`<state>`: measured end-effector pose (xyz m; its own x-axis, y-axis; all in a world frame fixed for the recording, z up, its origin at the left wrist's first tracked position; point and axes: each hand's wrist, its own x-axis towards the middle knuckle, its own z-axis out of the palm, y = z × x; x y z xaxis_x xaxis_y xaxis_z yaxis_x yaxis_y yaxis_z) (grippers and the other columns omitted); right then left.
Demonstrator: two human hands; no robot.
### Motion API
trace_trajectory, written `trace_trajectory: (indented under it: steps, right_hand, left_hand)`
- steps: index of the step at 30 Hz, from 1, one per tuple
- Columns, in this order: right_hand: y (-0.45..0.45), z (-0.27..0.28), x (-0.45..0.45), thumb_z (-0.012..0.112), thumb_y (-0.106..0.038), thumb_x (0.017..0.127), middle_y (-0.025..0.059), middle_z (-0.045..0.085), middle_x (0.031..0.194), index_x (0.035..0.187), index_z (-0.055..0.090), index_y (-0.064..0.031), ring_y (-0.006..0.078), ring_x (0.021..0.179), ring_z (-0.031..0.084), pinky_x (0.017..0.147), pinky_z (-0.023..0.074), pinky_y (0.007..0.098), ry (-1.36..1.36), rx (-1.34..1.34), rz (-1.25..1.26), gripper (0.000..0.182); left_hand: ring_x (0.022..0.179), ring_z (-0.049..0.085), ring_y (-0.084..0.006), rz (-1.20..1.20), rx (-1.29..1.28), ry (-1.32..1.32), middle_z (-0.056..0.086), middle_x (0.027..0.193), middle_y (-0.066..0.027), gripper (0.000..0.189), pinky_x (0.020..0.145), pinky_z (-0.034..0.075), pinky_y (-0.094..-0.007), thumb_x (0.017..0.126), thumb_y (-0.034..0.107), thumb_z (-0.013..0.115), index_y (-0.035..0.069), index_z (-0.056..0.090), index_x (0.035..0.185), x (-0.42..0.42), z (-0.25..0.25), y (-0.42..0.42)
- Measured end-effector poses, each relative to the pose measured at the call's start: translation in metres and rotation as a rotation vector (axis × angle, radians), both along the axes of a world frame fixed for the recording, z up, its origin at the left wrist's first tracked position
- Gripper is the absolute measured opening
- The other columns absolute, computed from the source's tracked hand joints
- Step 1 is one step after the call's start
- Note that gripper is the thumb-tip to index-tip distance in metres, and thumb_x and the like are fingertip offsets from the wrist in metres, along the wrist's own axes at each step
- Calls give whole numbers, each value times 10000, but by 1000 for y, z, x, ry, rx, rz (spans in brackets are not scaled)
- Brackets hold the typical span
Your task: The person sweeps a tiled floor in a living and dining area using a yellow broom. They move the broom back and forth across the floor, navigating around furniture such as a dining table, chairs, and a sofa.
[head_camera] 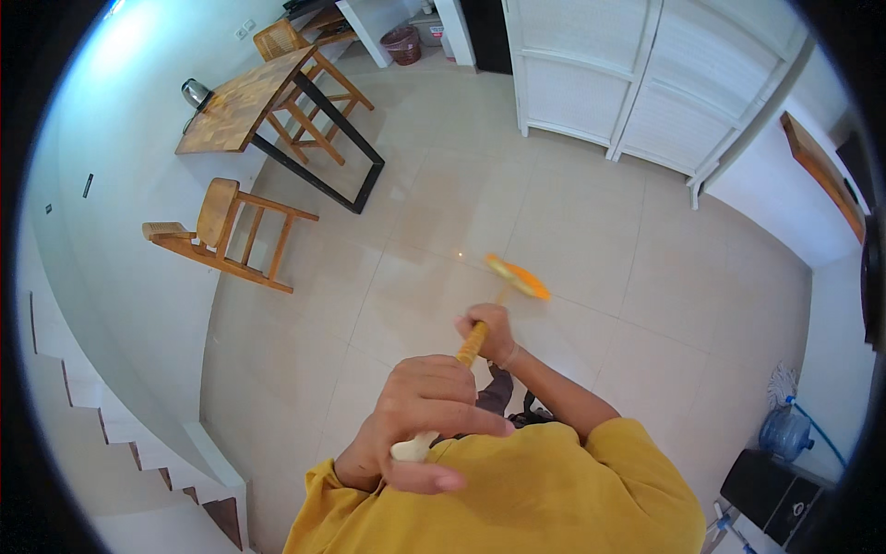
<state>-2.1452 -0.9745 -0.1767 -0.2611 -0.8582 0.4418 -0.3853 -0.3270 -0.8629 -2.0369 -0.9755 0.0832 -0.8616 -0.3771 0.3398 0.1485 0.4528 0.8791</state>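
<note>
My left hand [432, 415] is wrapped around the upper end of a broom's yellow handle [473, 344], close to my chest. Its pale end cap shows between the thumb and forefinger. Further down the same handle, my right hand [490, 331] grips it. Beyond that hand, the orange and yellow broom head [519, 277] rests low over the beige tiled floor [443, 208] and looks slightly blurred. The handle slants away from me, and its lower part is partly hidden by my right hand.
Left stand a wooden chair [228, 235], a wood-topped table [242, 104] with a kettle [196, 93], and another chair [318, 90]. White stairs [131, 443] are lower left. A white folding screen [588, 76] stands ahead. Right are a water bottle [784, 433], mop [782, 384] and black cabinet [768, 488].
</note>
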Motion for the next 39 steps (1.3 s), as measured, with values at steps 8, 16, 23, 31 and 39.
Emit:
trace_trajectory:
  steps: [8, 16, 23, 31, 39]
  right_hand:
    - [-95, 8, 12, 637, -191, 750, 141, 460, 517, 511, 418, -50, 342, 489, 479, 477, 378, 413, 70, -53, 299, 353]
    - [-66, -23, -81, 661, -192, 728, 154, 441, 486, 512, 435, -39, 359, 459, 471, 444, 369, 419, 246, 75, -65, 348]
    - [-8, -91, -196, 667, -124, 695, 153, 455, 498, 506, 410, -42, 345, 465, 471, 459, 363, 409, 318, 282, -522, 329]
    - [-74, -110, -274, 676, -148, 706, 138, 435, 473, 488, 409, -62, 349, 434, 450, 437, 342, 437, 350, 330, -543, 356]
    - [-248, -79, -292, 682, -143, 669, 117, 425, 487, 502, 398, -79, 325, 457, 449, 453, 341, 414, 332, 61, -278, 335]
  left_hand:
    - [518, 545, -194, 184, -275, -5, 510, 539, -34, 193, 509, 431, -292, 661, 221, 756, 64, 696, 754, 21, -21, -32]
    - [588, 599, -240, 12, 134, 115, 607, 633, -83, 146, 600, 480, -326, 795, 164, 655, 19, 670, 783, -10, -68, -91]
    - [797, 613, -264, -321, 368, 36, 666, 806, -110, 116, 868, 445, -388, 849, 110, 603, 9, 659, 848, -111, -165, -123]
    - [783, 609, -261, -362, 397, -2, 665, 800, -107, 168, 882, 442, -407, 880, 122, 557, -14, 643, 832, -193, -161, -212]
    - [808, 613, -302, -17, 218, -42, 667, 804, -129, 211, 909, 435, -432, 864, 152, 524, 0, 667, 836, -199, -106, -288]
